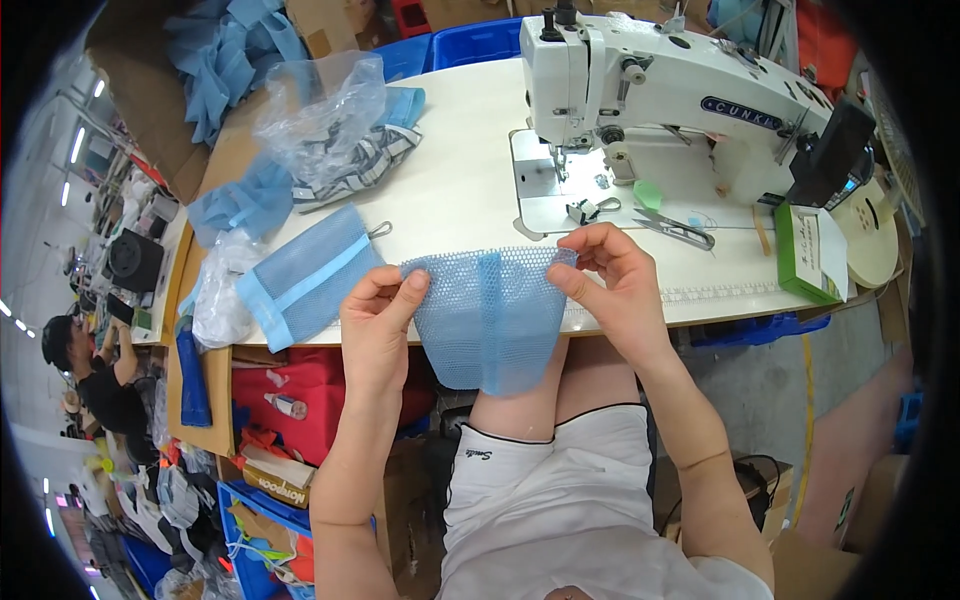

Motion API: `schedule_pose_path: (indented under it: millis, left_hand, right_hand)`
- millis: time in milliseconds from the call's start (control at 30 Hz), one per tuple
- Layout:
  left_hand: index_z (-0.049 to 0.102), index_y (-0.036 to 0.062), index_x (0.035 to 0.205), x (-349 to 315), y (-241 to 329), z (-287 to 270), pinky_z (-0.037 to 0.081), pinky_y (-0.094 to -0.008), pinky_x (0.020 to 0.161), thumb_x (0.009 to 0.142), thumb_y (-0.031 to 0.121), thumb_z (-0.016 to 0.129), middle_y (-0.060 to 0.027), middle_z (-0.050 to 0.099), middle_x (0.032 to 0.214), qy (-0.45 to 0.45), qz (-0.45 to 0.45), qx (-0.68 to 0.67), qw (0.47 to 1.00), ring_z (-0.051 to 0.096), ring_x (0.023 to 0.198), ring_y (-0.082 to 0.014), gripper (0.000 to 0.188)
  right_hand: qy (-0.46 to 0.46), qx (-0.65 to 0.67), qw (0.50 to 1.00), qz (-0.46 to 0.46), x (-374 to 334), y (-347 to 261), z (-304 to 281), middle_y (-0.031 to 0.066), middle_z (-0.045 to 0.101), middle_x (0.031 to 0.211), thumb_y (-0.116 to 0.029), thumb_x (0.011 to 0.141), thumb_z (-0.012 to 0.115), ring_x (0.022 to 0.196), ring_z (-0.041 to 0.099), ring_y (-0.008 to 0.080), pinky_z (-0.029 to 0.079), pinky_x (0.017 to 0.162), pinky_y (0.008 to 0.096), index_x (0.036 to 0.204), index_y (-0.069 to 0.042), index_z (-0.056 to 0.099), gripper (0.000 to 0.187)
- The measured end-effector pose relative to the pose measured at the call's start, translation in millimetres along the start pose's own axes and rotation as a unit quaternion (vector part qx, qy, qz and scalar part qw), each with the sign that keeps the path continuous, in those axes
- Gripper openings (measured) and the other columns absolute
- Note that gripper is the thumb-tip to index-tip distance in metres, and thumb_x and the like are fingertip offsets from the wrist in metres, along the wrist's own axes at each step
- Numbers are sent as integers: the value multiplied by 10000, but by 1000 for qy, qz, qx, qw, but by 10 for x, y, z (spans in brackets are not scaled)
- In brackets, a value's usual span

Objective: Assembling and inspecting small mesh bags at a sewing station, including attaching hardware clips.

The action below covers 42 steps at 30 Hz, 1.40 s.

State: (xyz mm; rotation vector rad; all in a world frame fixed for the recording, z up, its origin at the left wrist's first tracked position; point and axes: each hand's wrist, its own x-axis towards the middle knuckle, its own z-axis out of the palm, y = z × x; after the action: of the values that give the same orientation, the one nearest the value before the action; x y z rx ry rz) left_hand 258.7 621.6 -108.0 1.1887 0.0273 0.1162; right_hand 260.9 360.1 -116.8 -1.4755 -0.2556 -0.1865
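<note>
A light blue mesh piece (450,325) with a denser blue strip down its middle hangs stretched between my two hands at the table's front edge. My left hand (382,298) pinches its upper left corner between thumb and fingers. At the upper right corner, my right hand (612,280) holds it the same way. The lower end drops over the edge above my lap. Just left of my left hand, a blue mesh pouch (312,275) with a solid blue band lies on the table, a small metal clip (380,230) by its upper corner.
A white sewing machine (640,75) stands at the back right. Thread snips (677,229) and a green-and-white box (808,255) lie before it. Clear plastic bags (318,115) and checked fabric (355,172) sit at the left. A person (95,380) is in the far left background.
</note>
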Motion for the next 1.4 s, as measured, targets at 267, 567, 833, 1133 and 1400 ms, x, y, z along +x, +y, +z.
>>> schedule_pose_path:
  millis: [267,567,833,1133,1400]
  left_hand:
    - [734,57,968,-14,19,13,517,-218,791,893,18,813,-33,740,910,7,9,-15,1000,667,840,-89,116]
    - [730,59,975,-8,6,7,507,-217,793,879,7,823,-22,737,920,-9,15,-18,1000,657,837,-82,143]
    - [715,60,974,-4,32,13,514,-236,806,853,-18,834,-29,727,920,-36,20,-12,999,661,845,-97,187]
    - [712,49,1003,28,32,5,528,-239,815,865,-27,818,-41,732,946,-43,3,-26,999,674,860,-105,189]
    - [706,21,1023,137,93,-25,539,-250,825,881,-11,807,-54,735,962,-48,-16,-5,999,679,880,-116,177]
  right_hand:
    - [7,-10,1000,19,-5,-26,37,32,722,938,-99,911,787,890,643,113,523,855,271,1018,-13,716,155]
    - [22,-10,1000,5,-45,-29,39,33,726,964,-65,946,732,893,645,103,525,854,261,1055,4,705,132]
    - [21,26,999,17,-70,-36,37,39,726,998,-33,980,675,923,651,102,529,876,259,1123,15,701,154]
    - [26,57,998,11,-51,-31,42,34,716,1028,-11,999,638,929,642,91,523,873,241,1160,21,689,172]
    - [29,32,999,10,-61,-49,15,40,717,1027,1,968,668,919,645,104,529,877,266,1137,16,706,174]
